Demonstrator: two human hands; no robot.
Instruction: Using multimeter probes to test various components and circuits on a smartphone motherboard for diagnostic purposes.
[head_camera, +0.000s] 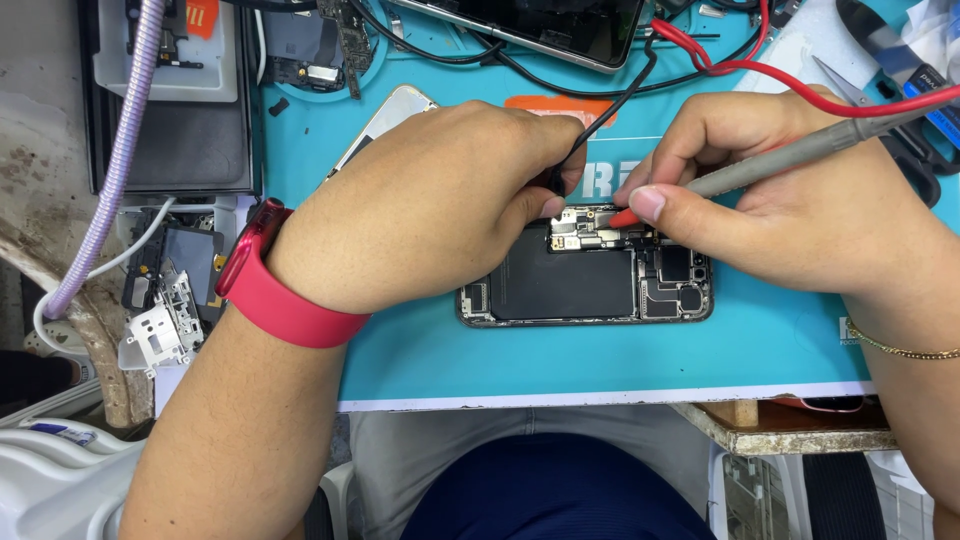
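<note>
Closest to the person, the blue mat (600, 365) covers the work table, and an opened phone (585, 275) lies flat in the middle of it. Its back is already off, so the dark battery (565, 285) and the small metal parts inside show. It looks like the opening part is done and the checking of the inside is under way; the phone is not yet closed up again.

The left hand (440, 200), with a red watch (262, 280) on its wrist, rests over the left end of the phone. Its fingers are pressed together, pinching a black probe (560, 178) down near the top edge of the phone. The black wire (620, 100) runs up from it.

The right hand (790, 210) pinches a grey probe (790, 158) like a pen. Its red tip (622, 218) touches the little parts at the top of the phone. A red wire (730, 62) loops away from it.

To the left, off the mat, loose phone parts (165, 300) lie in a pile beside a purple cable (125, 150). Farther back, another device with a dark screen (540, 28) lies on the mat, and scissors (880, 90) lie at the far right.
</note>
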